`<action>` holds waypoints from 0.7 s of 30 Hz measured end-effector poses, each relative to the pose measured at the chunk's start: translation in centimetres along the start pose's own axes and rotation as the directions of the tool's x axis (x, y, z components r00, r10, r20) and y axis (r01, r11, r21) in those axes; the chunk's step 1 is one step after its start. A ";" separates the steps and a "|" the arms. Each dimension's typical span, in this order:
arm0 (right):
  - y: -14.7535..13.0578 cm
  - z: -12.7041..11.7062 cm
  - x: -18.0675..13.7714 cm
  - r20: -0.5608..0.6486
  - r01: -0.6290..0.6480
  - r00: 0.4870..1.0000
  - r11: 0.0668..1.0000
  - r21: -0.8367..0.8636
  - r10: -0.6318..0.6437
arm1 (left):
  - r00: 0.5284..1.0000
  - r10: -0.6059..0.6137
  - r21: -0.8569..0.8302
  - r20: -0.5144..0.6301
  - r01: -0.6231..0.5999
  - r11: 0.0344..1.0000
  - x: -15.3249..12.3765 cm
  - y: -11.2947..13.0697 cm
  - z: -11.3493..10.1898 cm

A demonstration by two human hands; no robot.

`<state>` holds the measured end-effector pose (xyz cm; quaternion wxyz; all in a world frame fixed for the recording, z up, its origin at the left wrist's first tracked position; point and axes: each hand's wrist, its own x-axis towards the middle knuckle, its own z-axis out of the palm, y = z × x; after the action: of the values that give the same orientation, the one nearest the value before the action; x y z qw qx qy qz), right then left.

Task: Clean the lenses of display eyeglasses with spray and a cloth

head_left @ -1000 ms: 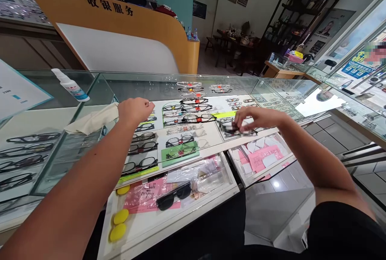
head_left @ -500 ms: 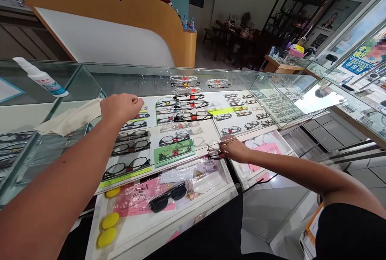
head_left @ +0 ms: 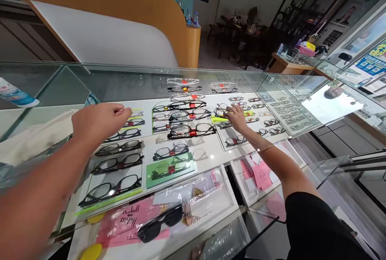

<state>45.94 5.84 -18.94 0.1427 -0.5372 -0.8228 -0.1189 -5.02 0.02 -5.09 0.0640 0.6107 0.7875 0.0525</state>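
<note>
My right hand (head_left: 237, 117) reaches over the glass counter, its fingertips pinching a pair of eyeglasses (head_left: 222, 109). Whether these eyeglasses touch the glass top I cannot tell. To their left stands a column of dark-framed eyeglasses (head_left: 191, 130) with red tags between the lenses. Beyond my right hand lie a clear-framed pair (head_left: 222, 84) and a dark pair. My left hand (head_left: 98, 121) is a closed fist near the counter's left part, with nothing visible in it. Under and beside my left wrist is a beige cloth (head_left: 36, 137).
A white bottle with a blue base (head_left: 16, 93) lies at the left. Eyeglasses fill the display trays, one bearing a green card (head_left: 170, 169). An open drawer at the front holds sunglasses (head_left: 161, 223), pink packets and yellow round cases (head_left: 92, 252). Behind stands a curved wooden counter (head_left: 193, 47).
My right hand has moved forward from the counter's front edge, carrying the eyeglasses farther in. My left fist shifted left and slightly down in view. The camera view has shifted too.
</note>
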 end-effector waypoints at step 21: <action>4.6 4.8 5.7 0.380 0.106 0.916 0.992 0.069 -0.124 | 0.992 -0.112 0.010 0.050 0.112 0.994 0.8 -1.2 0.5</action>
<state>47.46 14.11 -21.14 -0.0158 -0.4973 -0.8674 -0.0002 -6.27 0.51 -5.77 0.0843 0.5670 0.8189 0.0305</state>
